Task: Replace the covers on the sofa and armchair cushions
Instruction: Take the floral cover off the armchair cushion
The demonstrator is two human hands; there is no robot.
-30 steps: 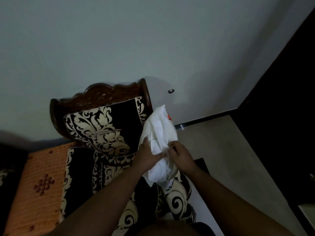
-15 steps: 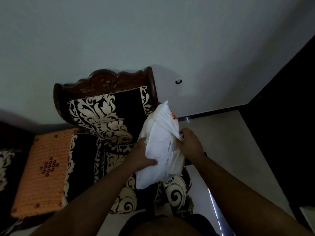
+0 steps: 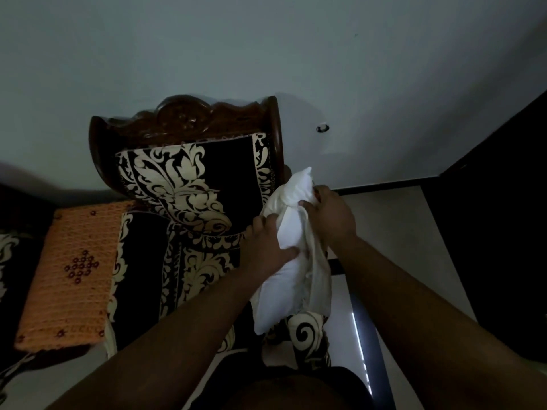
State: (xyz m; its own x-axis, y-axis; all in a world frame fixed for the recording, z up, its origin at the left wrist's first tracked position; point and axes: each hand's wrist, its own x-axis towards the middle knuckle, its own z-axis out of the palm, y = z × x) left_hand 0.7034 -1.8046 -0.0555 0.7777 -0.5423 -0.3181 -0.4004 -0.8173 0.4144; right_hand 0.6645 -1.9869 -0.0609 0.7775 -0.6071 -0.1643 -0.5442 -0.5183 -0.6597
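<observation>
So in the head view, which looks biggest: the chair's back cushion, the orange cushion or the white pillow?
1. Back cushion
2. Orange cushion, only slightly smaller
3. White pillow, though it is nearer the camera

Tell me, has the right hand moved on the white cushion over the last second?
Yes. The right hand has climbed from the middle of the white cushion toward its top corner, nearer the chair's carved wooden frame; its grip bunches loose fabric there.

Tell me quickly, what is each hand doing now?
Left hand: closed on the white fabric cushion, pressing its front.
Right hand: closed on the same cushion's loose white cloth near the top.
</observation>
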